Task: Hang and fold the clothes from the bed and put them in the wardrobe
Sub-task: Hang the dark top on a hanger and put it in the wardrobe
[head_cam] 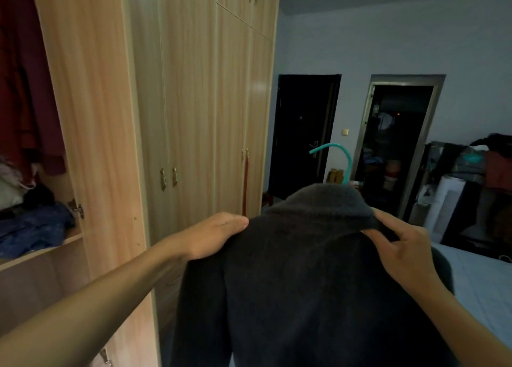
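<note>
We see only the hook of the teal plastic hanger [342, 156], rising behind the collar. The rest of it is hidden inside the dark grey woolly coat [304, 289], whose hem runs off the bottom edge. The coat is held up in front of us, between the light wooden wardrobe [194, 103] and the pale blue bed [476, 278]. Our left hand [219, 235] lies over one shoulder with its fingers nearly straight; the thumb is hidden, so we cannot tell whether it grips. Our right hand [401, 253] pinches the cloth at the collar's other end, fingers curled. At left one wardrobe bay stands open, with dark red garments [25, 89] hanging above a shelf of crumpled blue clothes [33, 228]. Beyond the coat are a black door [302, 136], a doorway [396, 144] too dim to read, and a heap of clothes [487, 167].
</note>
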Motion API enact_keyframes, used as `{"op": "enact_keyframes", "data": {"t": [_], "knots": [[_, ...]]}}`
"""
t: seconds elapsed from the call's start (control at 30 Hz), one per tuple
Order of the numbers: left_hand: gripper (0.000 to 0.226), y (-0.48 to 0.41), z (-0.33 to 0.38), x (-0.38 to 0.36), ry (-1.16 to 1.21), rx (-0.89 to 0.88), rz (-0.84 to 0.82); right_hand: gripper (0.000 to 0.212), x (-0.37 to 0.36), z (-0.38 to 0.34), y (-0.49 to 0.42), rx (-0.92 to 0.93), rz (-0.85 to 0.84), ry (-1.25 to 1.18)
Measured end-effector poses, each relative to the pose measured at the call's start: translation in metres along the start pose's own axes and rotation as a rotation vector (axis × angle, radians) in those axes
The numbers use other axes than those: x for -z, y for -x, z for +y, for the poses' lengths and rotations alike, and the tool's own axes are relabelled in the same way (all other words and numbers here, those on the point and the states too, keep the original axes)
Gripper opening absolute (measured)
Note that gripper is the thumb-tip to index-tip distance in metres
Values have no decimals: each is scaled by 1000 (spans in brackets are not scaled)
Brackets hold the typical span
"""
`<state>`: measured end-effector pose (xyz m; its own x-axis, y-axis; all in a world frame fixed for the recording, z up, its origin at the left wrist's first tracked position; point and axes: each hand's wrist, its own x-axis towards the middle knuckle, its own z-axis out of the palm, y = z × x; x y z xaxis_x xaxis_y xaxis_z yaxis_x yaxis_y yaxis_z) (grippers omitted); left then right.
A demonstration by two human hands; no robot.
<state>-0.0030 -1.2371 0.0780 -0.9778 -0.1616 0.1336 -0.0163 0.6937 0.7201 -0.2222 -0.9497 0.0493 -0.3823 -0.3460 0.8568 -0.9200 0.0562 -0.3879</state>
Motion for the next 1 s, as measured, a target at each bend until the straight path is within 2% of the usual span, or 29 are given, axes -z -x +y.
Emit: {"op": "enact_keyframes", "data": {"t": [0.1,0.13,0.2,0.27,0.37,0.4,0.5,0.57,0.67,0.73,0.83,0.87,0.93,1.0], "knots": [[31,-2,7,5,328,153,-107,50,1,-2,2,-10,-2,-12],[30,-4,9,4,420,160,-99,46,2,-2,3,-14,1,-15],[37,-8,11,5,558,177,-46,50,4,-4,2,-25,6,-37],[28,-11,18,7,587,186,15,49,8,-7,1,-25,8,-46],[30,-17,26,16,459,77,60,40,13,-9,1,-8,9,-69],[26,-19,31,18,304,8,78,42,14,-9,0,3,18,-71],[30,-28,52,15,-235,-250,221,41,13,-3,-1,44,17,-63],[26,-34,69,0,-361,-389,319,42,11,-1,-2,72,7,-65],[21,-49,83,-29,-504,-450,420,41,9,4,0,64,14,-61],[15,-57,81,-42,-529,-420,476,40,10,8,3,41,37,-47],[10,-58,68,-52,-315,-361,526,37,13,13,8,3,74,11],[14,-56,64,-56,-248,-366,530,35,14,13,10,-6,70,31],[35,-52,58,-61,-179,-366,472,35,10,10,13,-7,50,70],[52,-50,54,-65,-241,-382,400,35,6,8,13,-26,33,92]]}}
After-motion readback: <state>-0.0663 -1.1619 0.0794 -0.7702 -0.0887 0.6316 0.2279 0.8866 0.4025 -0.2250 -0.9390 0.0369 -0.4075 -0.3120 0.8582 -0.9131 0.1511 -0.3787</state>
